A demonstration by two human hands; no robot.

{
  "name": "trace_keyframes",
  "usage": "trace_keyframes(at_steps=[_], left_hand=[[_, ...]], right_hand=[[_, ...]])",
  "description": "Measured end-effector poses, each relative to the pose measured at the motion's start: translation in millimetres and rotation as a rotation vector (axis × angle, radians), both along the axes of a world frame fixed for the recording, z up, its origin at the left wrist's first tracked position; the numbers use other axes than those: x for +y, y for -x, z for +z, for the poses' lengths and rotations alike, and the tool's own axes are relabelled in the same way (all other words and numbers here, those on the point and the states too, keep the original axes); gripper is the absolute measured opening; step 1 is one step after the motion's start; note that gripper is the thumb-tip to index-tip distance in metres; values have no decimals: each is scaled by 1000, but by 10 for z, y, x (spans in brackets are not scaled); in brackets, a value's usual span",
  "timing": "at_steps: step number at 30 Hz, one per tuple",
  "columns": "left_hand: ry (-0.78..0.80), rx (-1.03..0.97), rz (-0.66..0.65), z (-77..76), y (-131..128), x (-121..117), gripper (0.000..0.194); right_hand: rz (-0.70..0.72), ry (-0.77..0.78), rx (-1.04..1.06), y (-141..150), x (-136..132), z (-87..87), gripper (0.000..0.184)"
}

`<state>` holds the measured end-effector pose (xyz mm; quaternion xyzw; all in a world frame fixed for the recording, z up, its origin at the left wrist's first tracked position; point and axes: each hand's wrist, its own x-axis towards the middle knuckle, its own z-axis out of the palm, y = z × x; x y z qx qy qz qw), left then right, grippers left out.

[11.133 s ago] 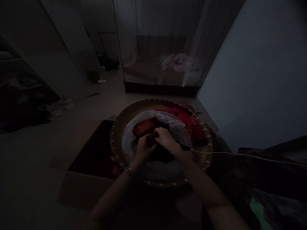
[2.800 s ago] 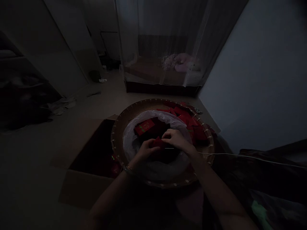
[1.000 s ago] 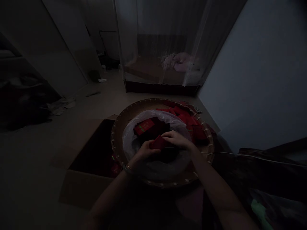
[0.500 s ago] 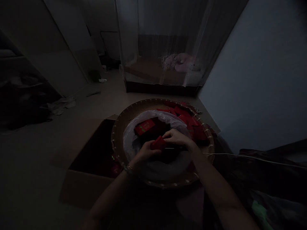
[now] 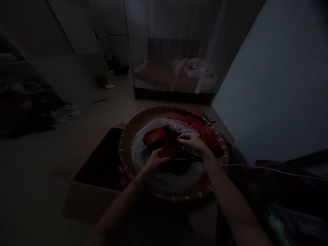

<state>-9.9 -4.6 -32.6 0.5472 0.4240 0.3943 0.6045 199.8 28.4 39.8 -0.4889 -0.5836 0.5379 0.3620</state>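
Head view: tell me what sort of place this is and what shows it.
Probably a bedroom in a home, dimly lit: what looks like a bed stands at the back, sheer netting hangs around it, and a soft pink bundle lies on top.

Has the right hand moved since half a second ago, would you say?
Yes: the right hand is higher in view and slightly rightward, judged against the round tray.

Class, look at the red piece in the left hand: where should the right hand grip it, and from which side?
The red piece is probably best pinched at its right edge, from the right: the left hand covers its left end, while the rest juts out toward the right hand. Finer detail is too dark to tell.
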Motion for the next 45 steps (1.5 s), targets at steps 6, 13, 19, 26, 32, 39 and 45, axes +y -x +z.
trace_keyframes(at_steps=[6, 13, 19, 26, 32, 39, 45], left_hand=[[-13, 11, 20, 43, 2, -8, 51], [20, -124, 168, 90, 42, -9, 51], [3, -145, 195, 54, 46, 10, 50], [53, -186, 213, 31, 21, 31, 53], [38, -109, 185, -32, -6, 48, 46], [-28, -30, 173, -29, -47, 60, 32], [450, -434, 141, 130, -10, 26, 35]], right_hand=[[-39, -13, 105, 24, 19, -37, 32], [-110, -113, -48, 30, 68, -169, 31], [-66, -136, -214, 123, -6, -139, 24], [-78, -107, -208, 315, 19, -344, 26], [-191, -403, -245, 361, -50, -340, 22], [-138, -607, -514, 418, -147, -122, 10], [-233, -586, -470, 423, -68, -159, 11]])
